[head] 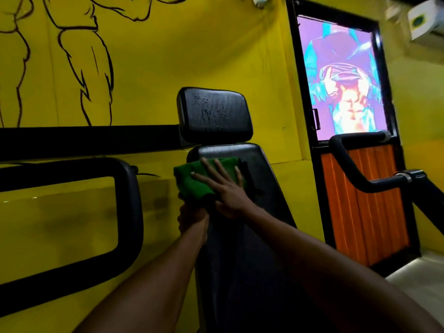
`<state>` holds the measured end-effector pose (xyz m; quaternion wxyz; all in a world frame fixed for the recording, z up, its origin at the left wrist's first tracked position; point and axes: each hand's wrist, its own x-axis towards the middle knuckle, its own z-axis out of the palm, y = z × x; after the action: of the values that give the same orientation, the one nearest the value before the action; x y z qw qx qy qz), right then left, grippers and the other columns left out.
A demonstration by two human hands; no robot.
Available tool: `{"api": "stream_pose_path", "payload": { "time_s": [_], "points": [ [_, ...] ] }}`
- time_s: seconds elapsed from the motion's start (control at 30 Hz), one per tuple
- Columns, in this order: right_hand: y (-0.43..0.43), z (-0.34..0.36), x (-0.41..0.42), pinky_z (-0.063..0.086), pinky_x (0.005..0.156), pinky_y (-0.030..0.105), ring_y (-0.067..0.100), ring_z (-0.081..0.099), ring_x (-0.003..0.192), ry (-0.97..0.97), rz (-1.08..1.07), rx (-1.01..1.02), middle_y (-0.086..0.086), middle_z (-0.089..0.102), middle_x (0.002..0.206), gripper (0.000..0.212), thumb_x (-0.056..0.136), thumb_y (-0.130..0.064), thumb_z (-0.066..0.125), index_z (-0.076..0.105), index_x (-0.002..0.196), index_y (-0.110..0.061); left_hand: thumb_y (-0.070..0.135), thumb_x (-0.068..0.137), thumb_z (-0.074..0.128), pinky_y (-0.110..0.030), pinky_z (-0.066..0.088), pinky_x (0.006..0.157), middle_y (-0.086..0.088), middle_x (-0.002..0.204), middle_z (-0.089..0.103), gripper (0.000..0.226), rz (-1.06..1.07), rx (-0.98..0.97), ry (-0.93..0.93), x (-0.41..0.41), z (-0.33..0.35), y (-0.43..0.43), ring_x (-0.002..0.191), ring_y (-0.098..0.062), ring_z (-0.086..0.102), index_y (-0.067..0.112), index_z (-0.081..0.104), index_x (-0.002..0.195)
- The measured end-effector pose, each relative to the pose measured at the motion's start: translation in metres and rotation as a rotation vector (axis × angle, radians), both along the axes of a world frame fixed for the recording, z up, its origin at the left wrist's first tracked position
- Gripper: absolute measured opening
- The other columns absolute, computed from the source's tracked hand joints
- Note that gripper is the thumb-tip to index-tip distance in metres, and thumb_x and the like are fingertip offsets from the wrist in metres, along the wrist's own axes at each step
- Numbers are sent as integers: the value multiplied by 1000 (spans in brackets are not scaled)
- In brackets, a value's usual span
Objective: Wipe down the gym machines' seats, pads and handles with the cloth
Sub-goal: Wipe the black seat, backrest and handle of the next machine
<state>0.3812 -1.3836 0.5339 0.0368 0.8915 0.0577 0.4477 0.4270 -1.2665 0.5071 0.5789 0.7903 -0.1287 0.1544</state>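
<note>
A black padded backrest (259, 212) rises in front of me, with a black headrest pad (213, 114) above it that carries wet droplets. A green cloth (192, 186) lies on the upper left part of the backrest. My right hand (223, 186) presses flat on the cloth with its fingers spread and straight. My left hand (192, 217) sits just below the cloth at the backrest's left edge and grips the edge of the pad; its fingers are partly hidden behind it.
A black looped machine handle (129, 212) and a black bar (91, 138) stand to the left against the yellow wall (168, 56). A second black padded handle (348, 164) sits to the right. Behind it is a door (343, 80) with orange lower panels.
</note>
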Motion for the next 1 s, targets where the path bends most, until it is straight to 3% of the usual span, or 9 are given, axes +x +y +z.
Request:
{"api": "stream_pose_path", "payload": {
  "time_s": [0.2, 0.3, 0.4, 0.47, 0.53, 0.6, 0.7, 0.77, 1.0],
  "points": [
    [-4, 69, 5, -10, 117, 71, 19, -14, 157, -26, -216, 499, -15, -10, 170, 69, 101, -50, 49, 17, 161, -39, 38, 106, 21, -44, 34, 104, -25, 140, 48, 56, 37, -148, 173, -4, 4, -2, 125, -41, 47, 0, 46, 139],
    [13, 75, 10, -9, 115, 74, 16, -8, 158, 13, -74, 233, -16, -3, 171, 75, 96, -41, 60, 21, 161, -39, 30, 106, 19, -48, 33, 109, -25, 143, 45, 52, 36, -70, 90, -4, 3, -1, 129, -42, 44, 1, 41, 143],
    [-11, 60, 10, -11, 118, 65, 17, -9, 158, -5, -36, -50, -14, -7, 170, 87, 87, -37, 61, 11, 157, -49, 26, 106, 18, -48, 34, 108, -24, 142, 45, 48, 47, -24, 52, -7, 4, 0, 128, -40, 44, 2, 42, 140],
    [-21, 66, 17, -10, 120, 66, 17, -7, 158, -74, -172, 63, -14, -6, 171, 81, 93, -44, 55, 11, 160, -44, 29, 106, 19, -46, 34, 107, -24, 142, 45, 49, 50, -39, 95, -6, 4, 1, 128, -40, 44, 2, 42, 141],
    [-14, 76, 23, -13, 120, 65, 18, -6, 158, -121, -275, 344, -13, 2, 171, 67, 100, -55, 45, 22, 161, -38, 37, 106, 21, -45, 34, 104, -25, 140, 47, 55, 53, -118, 179, -5, 5, -1, 125, -41, 47, 1, 45, 140],
    [-1, 77, 28, -13, 118, 68, 18, -5, 158, -147, -232, 430, -12, 5, 171, 65, 100, -57, 42, 26, 159, -38, 39, 106, 21, -45, 34, 105, -25, 139, 48, 56, 54, -131, 166, -4, 6, -1, 124, -41, 48, 1, 47, 139],
    [-9, 49, 25, -7, 118, 69, 17, -3, 158, -158, -59, -22, -12, 3, 171, 79, 84, -50, 46, 22, 158, -46, 28, 106, 19, -45, 33, 107, -21, 142, 45, 47, 53, -70, 79, -3, 2, -1, 129, -39, 43, 4, 42, 140],
    [-35, 46, 18, -10, 119, 63, 18, -3, 158, -139, -32, -166, -10, 2, 172, 83, 79, -50, 43, 17, 157, -50, 23, 107, 18, -43, 31, 107, -19, 146, 41, 45, 56, -61, 75, -2, 1, -1, 132, -37, 40, 6, 37, 143],
    [-74, 62, 5, 2, 122, 63, 17, 4, 157, -211, -310, 419, -13, 15, 168, 68, 94, -64, 49, 32, 156, -40, 40, 107, 22, -44, 33, 104, -25, 143, 45, 59, 55, -201, 163, -3, 3, -4, 127, -41, 45, -2, 45, 141]
  ]
}}
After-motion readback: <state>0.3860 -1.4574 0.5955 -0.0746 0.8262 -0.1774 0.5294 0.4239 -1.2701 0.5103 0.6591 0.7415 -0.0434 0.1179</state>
